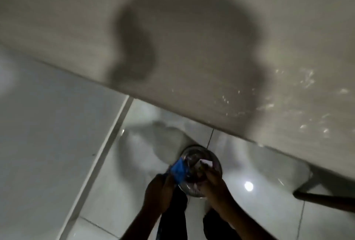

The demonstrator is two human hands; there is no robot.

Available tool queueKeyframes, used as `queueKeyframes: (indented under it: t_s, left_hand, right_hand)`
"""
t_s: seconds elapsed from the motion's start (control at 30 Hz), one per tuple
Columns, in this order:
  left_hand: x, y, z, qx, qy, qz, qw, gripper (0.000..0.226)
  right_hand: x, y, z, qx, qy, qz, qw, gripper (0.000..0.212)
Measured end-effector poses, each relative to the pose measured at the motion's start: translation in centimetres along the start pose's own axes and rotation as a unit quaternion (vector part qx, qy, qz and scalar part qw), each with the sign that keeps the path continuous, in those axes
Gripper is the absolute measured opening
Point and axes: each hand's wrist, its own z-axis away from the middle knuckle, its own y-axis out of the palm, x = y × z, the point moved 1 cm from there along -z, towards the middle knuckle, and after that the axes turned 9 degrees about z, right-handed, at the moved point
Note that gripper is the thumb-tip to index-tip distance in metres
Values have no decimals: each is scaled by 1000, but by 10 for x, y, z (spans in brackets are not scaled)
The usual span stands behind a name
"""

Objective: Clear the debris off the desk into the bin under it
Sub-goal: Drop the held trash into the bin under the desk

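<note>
Holding one blue cloth [44, 170]: left hand [157, 193] grip closed | right hand [213, 186] grip unclear | one bin [215, 160] | table [192, 67] edge above, floor [57, 143] open left

glossy pale floor tiles [249, 216], seemingly blurred
</note>
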Motion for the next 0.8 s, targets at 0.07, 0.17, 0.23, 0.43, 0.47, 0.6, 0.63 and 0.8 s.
queueKeyframes:
  t_s: [0.07, 0.17, 0.23, 0.43, 0.47, 0.6, 0.63, 0.8]
  left_hand:
    - [9, 48, -47, 76, -61, 63, 993, 36]
    - [19, 108, -107, 114, -94, 158, 976, 36]
    - [26, 135, -135, 94, -110, 209, 967, 39]
    - [41, 146, -158, 166, -89, 9, 982, 49]
    - [43, 142, -160, 131, -64, -25, 989, 47]
    - [33, 120, -144, 39, 58, -171, 983, 43]
    - [30, 115, -134, 34, 83, -186, 978, 47]
    - [-3, 64, -43, -20, 249, -151, 956, 27]
  right_hand:
    - [-41, 0, -51, -23, 63, -20, 998, 33]
    - [-88, 8, -103, 13, 141, -44, 989, 24]
    - [-107, 12, -127, 13, 175, -46, 983, 26]
    - [-125, 20, -145, 33, 150, -4, 988, 26]
    - [-125, 18, -146, 29, 154, 23, 987, 33]
    - [-107, 7, -132, 20, 98, 119, 988, 39]
    - [-97, 4, -122, 21, 91, 117, 989, 38]
    - [-23, -21, -48, 16, 38, 234, 971, 36]
